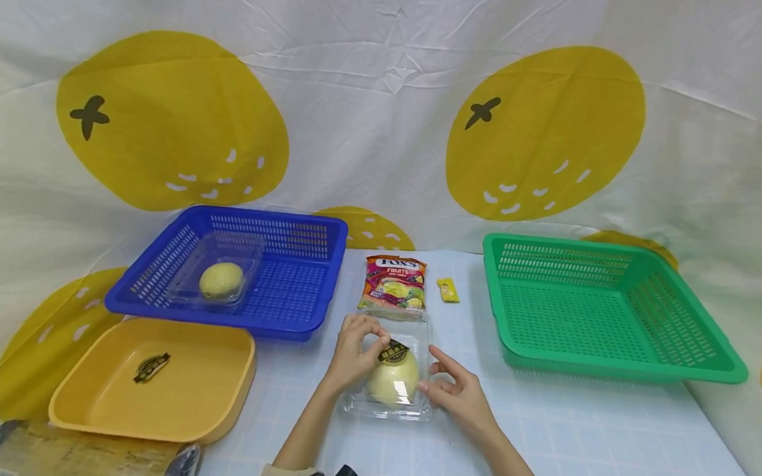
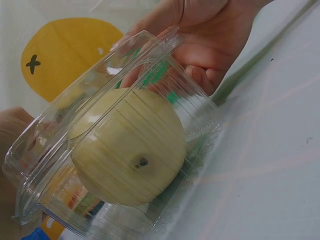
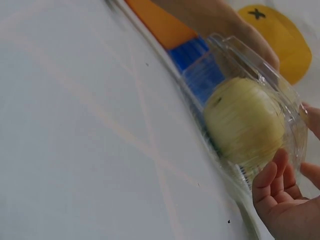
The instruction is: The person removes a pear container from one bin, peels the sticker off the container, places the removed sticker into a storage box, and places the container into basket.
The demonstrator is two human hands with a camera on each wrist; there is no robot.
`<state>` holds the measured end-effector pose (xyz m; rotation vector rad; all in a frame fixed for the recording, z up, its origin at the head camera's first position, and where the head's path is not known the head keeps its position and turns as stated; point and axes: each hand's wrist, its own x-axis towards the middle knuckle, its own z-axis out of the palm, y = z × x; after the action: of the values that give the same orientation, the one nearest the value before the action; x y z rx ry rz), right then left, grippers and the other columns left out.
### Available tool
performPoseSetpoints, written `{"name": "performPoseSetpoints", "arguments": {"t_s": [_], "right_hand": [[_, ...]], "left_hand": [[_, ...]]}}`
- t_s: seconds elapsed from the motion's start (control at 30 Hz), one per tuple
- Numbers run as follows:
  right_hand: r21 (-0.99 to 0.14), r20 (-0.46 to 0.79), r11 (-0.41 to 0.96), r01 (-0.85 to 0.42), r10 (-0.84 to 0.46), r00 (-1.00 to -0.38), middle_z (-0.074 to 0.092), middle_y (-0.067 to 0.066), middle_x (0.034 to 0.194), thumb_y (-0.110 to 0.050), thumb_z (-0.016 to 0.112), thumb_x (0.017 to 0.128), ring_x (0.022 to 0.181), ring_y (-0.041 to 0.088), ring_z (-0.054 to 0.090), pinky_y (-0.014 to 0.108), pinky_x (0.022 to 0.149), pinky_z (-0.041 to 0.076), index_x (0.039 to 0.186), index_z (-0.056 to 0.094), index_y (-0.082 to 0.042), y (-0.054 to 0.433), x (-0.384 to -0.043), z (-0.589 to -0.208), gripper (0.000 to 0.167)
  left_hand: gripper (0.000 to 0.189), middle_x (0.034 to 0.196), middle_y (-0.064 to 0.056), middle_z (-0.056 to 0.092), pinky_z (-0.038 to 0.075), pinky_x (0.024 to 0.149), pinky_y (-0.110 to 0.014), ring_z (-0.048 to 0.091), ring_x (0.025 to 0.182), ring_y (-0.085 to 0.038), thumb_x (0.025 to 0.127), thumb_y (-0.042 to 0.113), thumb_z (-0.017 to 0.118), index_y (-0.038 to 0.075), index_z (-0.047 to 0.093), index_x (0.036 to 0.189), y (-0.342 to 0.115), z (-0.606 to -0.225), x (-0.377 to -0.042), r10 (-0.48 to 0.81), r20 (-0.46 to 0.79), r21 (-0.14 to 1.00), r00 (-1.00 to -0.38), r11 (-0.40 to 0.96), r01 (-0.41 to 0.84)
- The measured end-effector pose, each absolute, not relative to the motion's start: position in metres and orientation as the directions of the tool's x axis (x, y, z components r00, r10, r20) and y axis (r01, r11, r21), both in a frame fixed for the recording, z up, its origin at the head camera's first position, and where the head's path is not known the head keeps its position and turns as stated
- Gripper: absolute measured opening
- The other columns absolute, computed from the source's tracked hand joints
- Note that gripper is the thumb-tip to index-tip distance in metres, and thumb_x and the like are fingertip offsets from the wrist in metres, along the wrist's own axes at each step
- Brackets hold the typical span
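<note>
left grip looks to be pinching the left end of the black label between thumb and forefinger; right grip loosely spread, fingertips at the right side of the clear container. container is on the surface, lower middle of the frame, pale round fruit inside. from where i stand: shell should be light, thin, springy, slick, easy to dent; fruit probably firm, carries most of the weight, could bruise. best hold: low on both side walls, not the lid. label likely flimsy, take by an edge. both forearms rise from the bottom of the frame, angling inward; right thumb and forefinger forked apart.
</note>
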<state>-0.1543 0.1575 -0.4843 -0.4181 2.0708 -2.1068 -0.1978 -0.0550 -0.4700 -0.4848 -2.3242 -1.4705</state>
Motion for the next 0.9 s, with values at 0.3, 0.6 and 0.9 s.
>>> {"name": "performPoseSetpoints", "arguments": {"t_s": [0.3, 0.6, 0.9], "right_hand": [[-0.997, 0.072, -0.024, -0.068, -0.297, -0.952, 0.044, 0.027, 0.107, 0.001, 0.066, 0.084, 0.061, 0.002, 0.051, 0.017, 0.057, 0.045, 0.141, 0.032, 0.008, 0.1572, -0.1527, -0.4836, 0.067], [-0.996, 0.087, -0.018, -0.086, -0.293, -0.952, 0.045, 0.024, 0.105, 0.001, 0.066, 0.084, 0.059, 0.001, 0.05, 0.016, 0.056, 0.044, 0.141, 0.033, 0.008, 0.1572, -0.1525, -0.4836, 0.066], [-0.995, 0.095, -0.018, -0.094, -0.298, -0.95, 0.045, 0.024, 0.105, 0.001, 0.065, 0.084, 0.061, 0.002, 0.051, 0.016, 0.056, 0.044, 0.141, 0.034, 0.007, 0.1577, -0.1535, -0.4839, 0.065]], "left_hand": [[0.006, 0.09, -0.009, 0.061, 0.032, 0.094, -0.048, 0.047, 0.1, -0.027, 0.079, 0.004, 0.067, -0.001, 0.066, 0.077, -0.0546, -0.4721, -0.1977, 0.091, 0.459, 0.802, -0.884, 0.385, 0.456], [0.005, 0.09, -0.011, 0.062, 0.034, 0.092, -0.048, 0.047, 0.098, -0.028, 0.079, 0.002, 0.067, 0.0, 0.065, 0.075, -0.0543, -0.4707, -0.1969, 0.077, 0.475, 0.805, -0.877, 0.365, 0.468], [0.006, 0.09, -0.01, 0.062, 0.034, 0.092, -0.047, 0.047, 0.098, -0.027, 0.079, 0.003, 0.066, -0.001, 0.064, 0.075, -0.0549, -0.4703, -0.1965, 0.07, 0.472, 0.812, -0.879, 0.353, 0.464]]}}
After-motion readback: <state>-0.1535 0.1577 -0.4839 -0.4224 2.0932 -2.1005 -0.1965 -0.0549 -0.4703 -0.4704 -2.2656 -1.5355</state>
